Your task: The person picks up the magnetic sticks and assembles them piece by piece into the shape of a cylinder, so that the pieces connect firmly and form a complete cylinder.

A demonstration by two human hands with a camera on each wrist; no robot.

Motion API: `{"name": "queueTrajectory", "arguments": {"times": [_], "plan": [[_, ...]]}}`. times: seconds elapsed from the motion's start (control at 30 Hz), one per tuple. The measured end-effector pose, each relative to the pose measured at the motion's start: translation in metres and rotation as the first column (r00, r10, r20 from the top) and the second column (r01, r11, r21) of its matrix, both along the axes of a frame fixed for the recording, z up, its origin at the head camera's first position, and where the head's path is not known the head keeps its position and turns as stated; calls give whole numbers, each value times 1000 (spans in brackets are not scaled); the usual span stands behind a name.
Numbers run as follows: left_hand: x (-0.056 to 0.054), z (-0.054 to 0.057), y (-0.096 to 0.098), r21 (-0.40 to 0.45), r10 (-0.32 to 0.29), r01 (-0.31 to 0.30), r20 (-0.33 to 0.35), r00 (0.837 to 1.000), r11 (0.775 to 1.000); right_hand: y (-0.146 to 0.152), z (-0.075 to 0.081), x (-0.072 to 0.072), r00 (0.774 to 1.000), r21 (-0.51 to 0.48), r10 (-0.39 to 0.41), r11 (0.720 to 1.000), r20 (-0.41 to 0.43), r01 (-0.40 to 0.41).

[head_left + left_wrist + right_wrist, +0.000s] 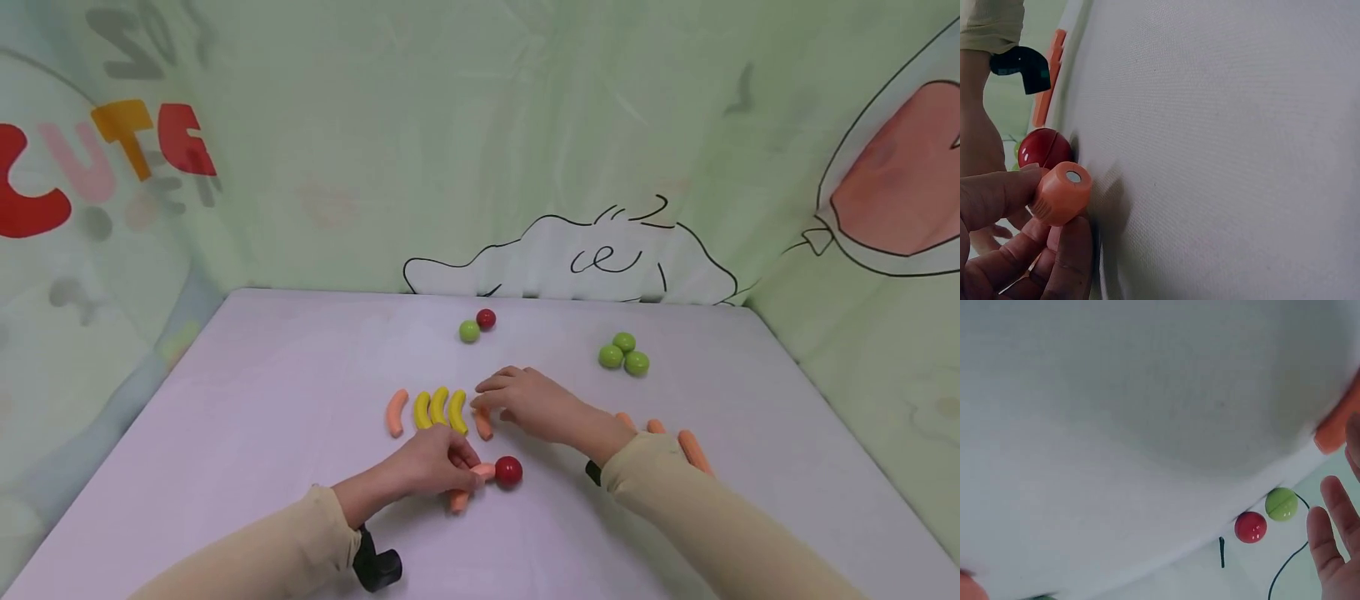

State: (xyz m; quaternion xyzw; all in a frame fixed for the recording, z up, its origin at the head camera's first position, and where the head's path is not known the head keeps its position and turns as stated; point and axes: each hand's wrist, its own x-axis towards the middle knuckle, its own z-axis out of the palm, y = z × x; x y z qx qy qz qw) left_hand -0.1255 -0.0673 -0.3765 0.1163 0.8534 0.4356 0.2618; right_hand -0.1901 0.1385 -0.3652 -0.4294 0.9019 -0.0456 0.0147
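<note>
My left hand point(431, 462) pinches a curved orange toy piece point(1063, 194) between thumb and fingers. A round metal dot shows on its end in the left wrist view; the hand hides its middle in the head view. Close by its far end is a glossy red ball point(508, 472). My right hand point(536, 404) hovers at another curved orange piece point(483, 425), its fingers spread in the right wrist view; whether they touch it is unclear. Left of that piece lie three yellow curved pieces point(439, 407), then a salmon curved piece point(397, 413).
Farther back on the white table point(300, 358) are a green ball point(469, 331) beside a red ball point(486, 318). Three green balls point(624, 342) cluster at the right rear. Three straight orange sticks point(695, 452) lie partly behind my right forearm. Printed cloth point(337, 150) walls the table.
</note>
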Motion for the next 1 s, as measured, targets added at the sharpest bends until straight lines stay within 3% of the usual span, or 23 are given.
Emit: {"name": "queueTrajectory", "arguments": {"times": [0.07,0.17,0.27,0.37,0.57,0.77,0.87,1.0], "plan": [[0,-1,1,6,-1,1,4,1000,1000,-1,-3,-1,999,36,28,999,-28,-27],[1,-1,1,6,-2,2,0,1000,1000,3,-5,0,999,70,2,998,-43,1],[1,0,0,-8,0,0,-4,1000,1000,13,-4,3,995,103,-98,990,-2,98],[2,0,-1,-19,1,-1,-8,1000,1000,25,0,8,976,118,-212,972,57,204],[1,0,-3,-19,6,-6,-5,1000,1000,43,8,33,910,68,-349,937,225,343],[1,2,-6,-25,10,-11,-32,999,1000,52,6,60,858,-27,-350,921,377,388],[1,2,-6,-14,11,-11,-35,999,1000,50,4,69,810,-65,-338,907,479,417],[0,1,-6,-6,13,-13,-25,1000,1000,41,3,78,756,-71,-378,871,534,486]]}}
